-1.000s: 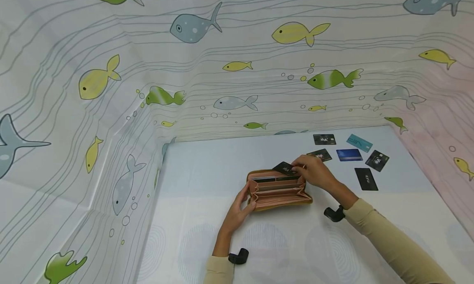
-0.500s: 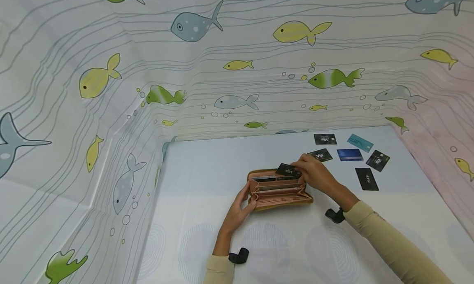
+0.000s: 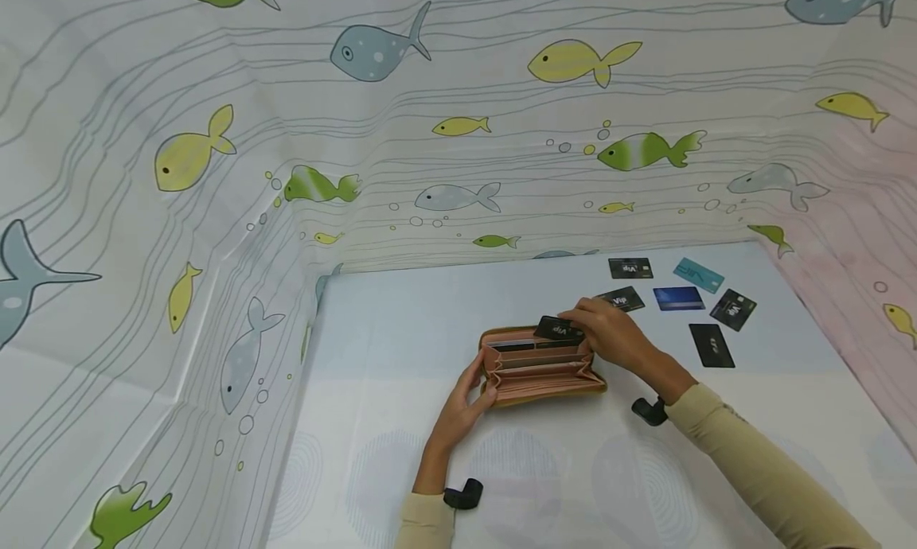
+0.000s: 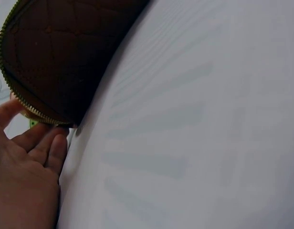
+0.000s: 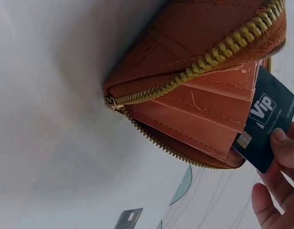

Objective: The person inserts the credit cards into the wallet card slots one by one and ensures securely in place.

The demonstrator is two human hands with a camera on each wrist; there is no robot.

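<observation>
A brown zip wallet lies open on the white table, its pink card slots facing up. My left hand grips the wallet's left end; in the left wrist view its fingers curl under the wallet. My right hand pinches a black VIP card over the wallet's far right slots. In the right wrist view the card has one edge tucked behind the wallet's pink pocket, with the fingertips on its outer end.
Several loose cards lie at the table's far right: black ones, a teal one and a blue one. Fish-print cloth walls the table at back and both sides.
My right hand has brought the black card slightly right and down, closer onto the wallet's far slots. The left hand and the wallet have stayed put.
</observation>
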